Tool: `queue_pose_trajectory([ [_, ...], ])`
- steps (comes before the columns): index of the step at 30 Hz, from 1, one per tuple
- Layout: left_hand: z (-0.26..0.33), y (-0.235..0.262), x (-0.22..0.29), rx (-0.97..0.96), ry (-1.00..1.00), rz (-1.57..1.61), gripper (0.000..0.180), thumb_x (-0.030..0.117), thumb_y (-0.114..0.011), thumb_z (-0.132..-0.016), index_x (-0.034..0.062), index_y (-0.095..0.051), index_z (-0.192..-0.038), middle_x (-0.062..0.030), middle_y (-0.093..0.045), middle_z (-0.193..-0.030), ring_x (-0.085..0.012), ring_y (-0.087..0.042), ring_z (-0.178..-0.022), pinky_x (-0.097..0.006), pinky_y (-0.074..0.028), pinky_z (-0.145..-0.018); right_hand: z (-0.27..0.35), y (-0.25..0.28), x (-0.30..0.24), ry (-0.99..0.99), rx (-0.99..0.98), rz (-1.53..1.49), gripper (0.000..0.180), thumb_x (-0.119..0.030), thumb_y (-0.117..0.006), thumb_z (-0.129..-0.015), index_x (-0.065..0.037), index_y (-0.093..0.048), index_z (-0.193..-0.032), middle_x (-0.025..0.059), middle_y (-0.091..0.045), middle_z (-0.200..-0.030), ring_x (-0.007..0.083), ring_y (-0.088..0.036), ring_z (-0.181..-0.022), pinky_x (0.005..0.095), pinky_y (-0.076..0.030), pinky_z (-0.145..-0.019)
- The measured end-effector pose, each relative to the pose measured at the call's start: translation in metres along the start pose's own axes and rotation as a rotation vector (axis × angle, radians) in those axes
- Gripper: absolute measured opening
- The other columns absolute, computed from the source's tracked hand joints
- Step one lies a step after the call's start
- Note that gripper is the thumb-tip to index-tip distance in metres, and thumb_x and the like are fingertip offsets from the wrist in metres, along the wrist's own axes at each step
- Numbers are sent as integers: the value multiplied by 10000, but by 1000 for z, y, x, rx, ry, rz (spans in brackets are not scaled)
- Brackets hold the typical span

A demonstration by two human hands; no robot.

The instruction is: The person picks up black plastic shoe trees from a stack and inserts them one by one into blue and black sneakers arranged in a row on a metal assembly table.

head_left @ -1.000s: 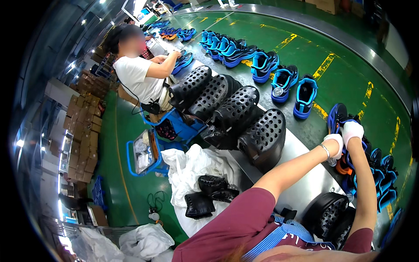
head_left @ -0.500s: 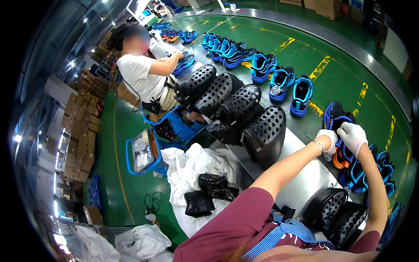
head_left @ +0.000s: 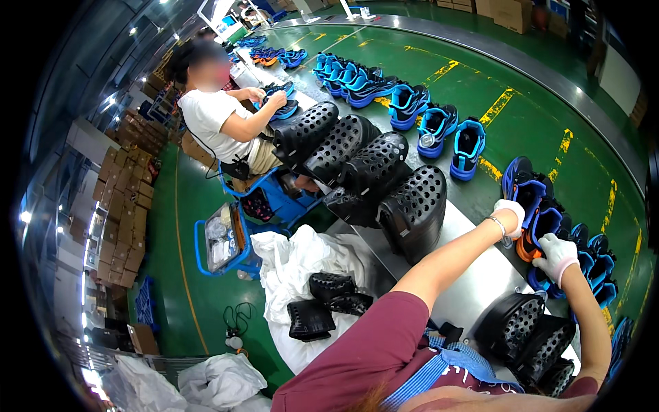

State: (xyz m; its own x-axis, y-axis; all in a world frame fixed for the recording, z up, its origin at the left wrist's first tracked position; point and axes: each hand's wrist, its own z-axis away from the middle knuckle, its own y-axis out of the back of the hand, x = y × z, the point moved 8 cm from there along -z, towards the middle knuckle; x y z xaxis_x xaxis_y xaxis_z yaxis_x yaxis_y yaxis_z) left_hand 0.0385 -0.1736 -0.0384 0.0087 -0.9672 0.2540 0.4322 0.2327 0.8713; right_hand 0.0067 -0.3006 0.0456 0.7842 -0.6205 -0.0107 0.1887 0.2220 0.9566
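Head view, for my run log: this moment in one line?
left hand: gloved, on blue shoe | right hand: gloved, at blue-orange shoe | green belt

The left hand [head_left: 510,209] wears a white glove that ends at the wrist, and just behind its cuff sits a thin bracelet [head_left: 495,225]. The right hand [head_left: 557,255] wears the same kind of white glove, with a pinkish edge at its cuff. Both forearms are bare behind the gloves. A short maroon sleeve [head_left: 374,343] covers the left upper arm and shoulder. Beside the sleeve, toward the chest, a blue-and-white checked strap [head_left: 439,364] lies across the maroon shirt, which bears small printed marks.
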Motion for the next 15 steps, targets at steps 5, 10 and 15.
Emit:
queue_pose_trajectory([
  [5, 14, 12, 0, 157, 26, 76, 435, 433, -733, -718, 61, -732, -944, -136, -707, -1006, -269, -689, -939, -372, -556, -800, -21, -8, 2, -45, -167, 118, 422, -466, -642, -794, -91, -656, -986, 108, -650, -1003, 290, -647, -933, 409, -512, -783],
  [10, 19, 4, -11, 52, 26, 118, 422, 425, -728, -732, 65, -735, -951, -143, -705, -1008, -276, -684, -954, -353, -551, -828, -16, -2, 12, -125, -155, 62, 394, -476, -633, -808, -96, -681, -902, 123, -686, -860, 310, -664, -847, 424, -517, -729],
  [15, 19, 19, -14, 114, -19, 87, 381, 401, -663, -688, 92, -744, -895, -136, -710, -928, -295, -688, -875, -364, -556, -785, 13, 11, 39, -194, -60, 28, 371, -452, -652, -791, -86, -674, -840, 147, -679, -807, 339, -658, -814, 439, -507, -706],
])
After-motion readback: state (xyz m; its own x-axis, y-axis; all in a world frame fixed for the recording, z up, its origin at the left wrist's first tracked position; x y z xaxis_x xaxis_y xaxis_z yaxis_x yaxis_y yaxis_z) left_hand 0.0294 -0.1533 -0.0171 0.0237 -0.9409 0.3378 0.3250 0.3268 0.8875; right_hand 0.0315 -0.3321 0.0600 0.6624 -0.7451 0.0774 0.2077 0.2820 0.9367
